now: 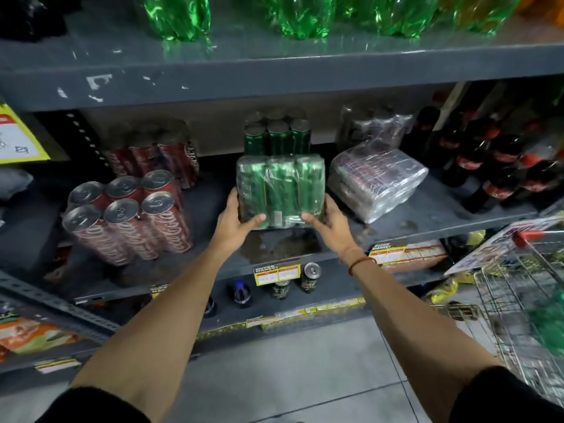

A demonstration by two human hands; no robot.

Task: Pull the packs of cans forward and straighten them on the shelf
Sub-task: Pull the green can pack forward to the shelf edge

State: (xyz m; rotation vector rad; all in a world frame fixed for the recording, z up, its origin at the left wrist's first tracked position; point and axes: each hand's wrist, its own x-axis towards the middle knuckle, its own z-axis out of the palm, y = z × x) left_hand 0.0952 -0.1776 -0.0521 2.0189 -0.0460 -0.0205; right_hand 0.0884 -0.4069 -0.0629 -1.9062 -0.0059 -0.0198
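Note:
A shrink-wrapped pack of green cans (279, 190) lies on its side in the middle of the grey shelf (427, 218). My left hand (235, 221) grips its lower left corner and my right hand (328, 222) grips its lower right corner. Behind it a second green pack (276, 137) stands upright. To the left a red cola pack (128, 218) leans tilted near the shelf front, with another red pack (158, 157) upright behind it. To the right a dark pack (378, 184) lies flat and askew, and one more pack (370, 128) stands behind it.
Dark cola bottles (494, 166) fill the shelf's right end. Green bottles (305, 16) stand on the shelf above. Loose cans (309, 277) and price tags (276, 273) sit on the shelf below. A wire shopping cart (525, 297) stands at my right on the tiled floor.

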